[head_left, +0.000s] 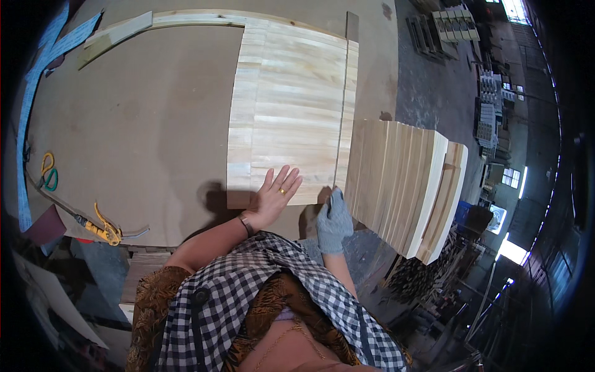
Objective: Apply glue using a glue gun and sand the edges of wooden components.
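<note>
Well left of the pale panel of wooden strips (291,105), a light-blue strip (25,124) is trailing along the edge of the brown desk (142,130). Scissors with yellow and green handles (49,171) are lying nearer the panel than that strip, and a yellow blow gun (110,234) is resting closer still, beyond the panel's near-left corner. A wooden offcut (118,38) is sitting left of the panel's far-left corner, beside a narrow wooden rail (198,18) that is running out from the panel's far edge. The bare left hand (276,193), wearing a ring, is lying flat over the panel's near edge, its fingers extended and released. The panel itself is lying on the desk before the person. At its near-right corner, the grey-gloved right hand (334,217) is reaching the edge; whether its fingers are grasping anything, I cannot tell. Just right of the panel, a stack of wooden boards (396,180) is standing.
</note>
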{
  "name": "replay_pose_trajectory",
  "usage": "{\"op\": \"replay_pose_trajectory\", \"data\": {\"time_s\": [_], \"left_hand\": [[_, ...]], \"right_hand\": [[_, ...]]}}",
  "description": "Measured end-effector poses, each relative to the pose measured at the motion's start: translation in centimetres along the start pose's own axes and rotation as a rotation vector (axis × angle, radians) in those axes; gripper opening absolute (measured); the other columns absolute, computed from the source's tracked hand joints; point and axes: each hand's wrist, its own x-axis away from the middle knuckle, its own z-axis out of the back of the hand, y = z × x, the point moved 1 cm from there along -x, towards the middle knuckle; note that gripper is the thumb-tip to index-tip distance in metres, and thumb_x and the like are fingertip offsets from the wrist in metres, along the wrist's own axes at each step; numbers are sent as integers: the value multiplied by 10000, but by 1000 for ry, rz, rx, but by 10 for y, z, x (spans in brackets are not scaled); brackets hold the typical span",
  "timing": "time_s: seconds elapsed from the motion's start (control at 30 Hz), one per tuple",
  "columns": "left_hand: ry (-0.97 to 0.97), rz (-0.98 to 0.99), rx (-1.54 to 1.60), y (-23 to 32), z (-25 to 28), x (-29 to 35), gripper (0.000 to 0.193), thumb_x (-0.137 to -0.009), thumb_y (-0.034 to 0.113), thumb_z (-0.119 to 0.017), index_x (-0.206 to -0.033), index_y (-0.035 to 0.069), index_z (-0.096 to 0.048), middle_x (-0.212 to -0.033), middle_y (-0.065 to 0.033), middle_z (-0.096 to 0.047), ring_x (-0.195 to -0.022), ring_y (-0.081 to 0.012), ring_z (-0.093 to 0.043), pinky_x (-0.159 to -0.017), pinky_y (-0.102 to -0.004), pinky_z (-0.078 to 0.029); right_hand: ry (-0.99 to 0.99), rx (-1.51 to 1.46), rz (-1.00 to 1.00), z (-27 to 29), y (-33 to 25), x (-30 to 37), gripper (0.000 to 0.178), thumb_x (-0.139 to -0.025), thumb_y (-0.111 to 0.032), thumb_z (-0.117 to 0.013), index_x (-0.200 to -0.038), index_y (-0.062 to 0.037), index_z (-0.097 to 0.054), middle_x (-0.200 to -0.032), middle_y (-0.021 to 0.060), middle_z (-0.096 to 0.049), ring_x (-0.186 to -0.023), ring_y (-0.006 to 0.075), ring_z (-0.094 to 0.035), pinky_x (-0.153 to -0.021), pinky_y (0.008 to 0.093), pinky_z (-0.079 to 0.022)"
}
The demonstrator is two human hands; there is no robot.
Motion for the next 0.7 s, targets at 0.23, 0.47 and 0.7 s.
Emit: {"op": "replay_pose_trajectory", "data": {"time_s": [0.23, 0.47, 0.7], "left_hand": [[-4, -13, 41, -1, -2, 4, 595, -799, 129, -457, -1357, 39, -274, -1429, -136, -234, -1328, -313, -197, -1036, -504, -199], [-1, -39, 2, 2, 4, 2, 555, -830, 175, -415, -1352, 42, -282, -1420, -132, -251, -1327, -294, -197, -1042, -479, -195], [-137, -17, -47, -1, 2, 1, 543, -818, 178, -423, -1331, 29, -324, -1411, -145, -268, -1331, -298, -190, -1051, -477, -167]], "right_hand": [[154, 70, 140, -49, -14, -96, 331, -804, -66, -497, -1128, 2, -522, -961, 190, -600, -818, 326, -600, -682, 404, -491], [-13, 220, 8, -66, -40, -225, 312, -819, -129, -464, -1109, -29, -522, -934, 183, -595, -804, 330, -594, -668, 430, -485], [49, -131, 410, -54, -45, -65, 363, -776, -118, -494, -1136, -73, -515, -972, 144, -587, -752, 306, -595, -582, 418, -481]]}}
